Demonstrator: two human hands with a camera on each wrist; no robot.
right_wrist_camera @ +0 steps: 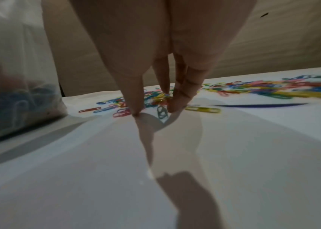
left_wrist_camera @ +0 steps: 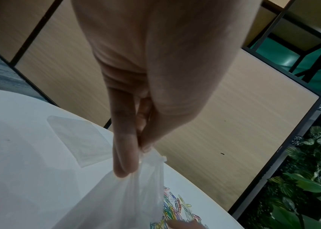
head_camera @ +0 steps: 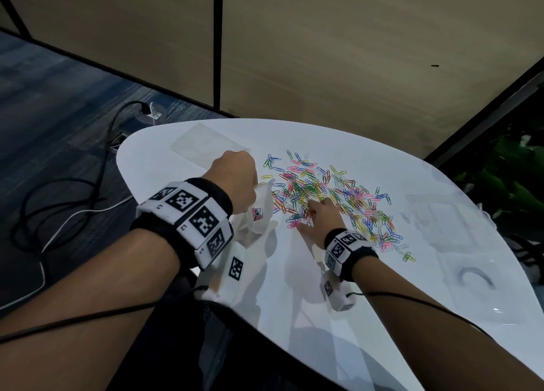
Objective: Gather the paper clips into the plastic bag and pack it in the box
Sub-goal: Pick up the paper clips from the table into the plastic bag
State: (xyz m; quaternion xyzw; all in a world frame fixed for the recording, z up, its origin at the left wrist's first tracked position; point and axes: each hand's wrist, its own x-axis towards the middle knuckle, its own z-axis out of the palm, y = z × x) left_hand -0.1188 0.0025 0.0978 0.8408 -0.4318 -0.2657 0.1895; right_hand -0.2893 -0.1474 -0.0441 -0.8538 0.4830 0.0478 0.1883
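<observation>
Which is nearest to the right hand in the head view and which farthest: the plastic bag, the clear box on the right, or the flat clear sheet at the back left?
From the right hand:
1. Plastic bag, just to its left, held up by the left hand.
2. Clear box, off to the right past the paper clips.
3. Flat clear sheet, back left beyond the left hand.

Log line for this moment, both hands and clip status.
left hand: pinches plastic bag top | right hand: fingers down on paper clips | bag: few clips inside | most still on table
</observation>
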